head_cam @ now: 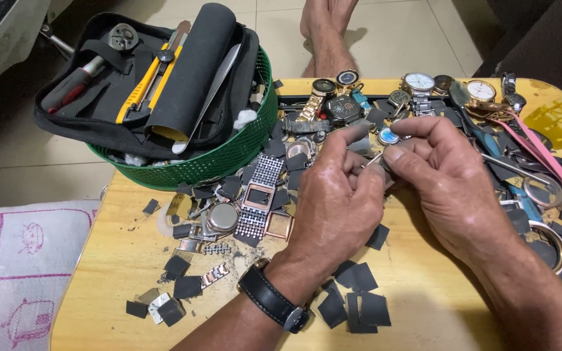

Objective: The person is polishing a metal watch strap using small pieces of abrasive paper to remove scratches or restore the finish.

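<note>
Head view shows my left hand (336,195) and right hand (440,172) pinched shut together on a small metal watch part (377,158) above the wooden table (118,260), mid-fitting I judge, needing steady fine fingertip alignment next.

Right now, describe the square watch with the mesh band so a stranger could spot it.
Start at the green basket on the wooden table's far left corner. Just below its rim, left of the left hand, lies the square watch. Unlike the round watches nearby, it has a rose-coloured rectangular frame and a wide, chequered mesh band.
</note>
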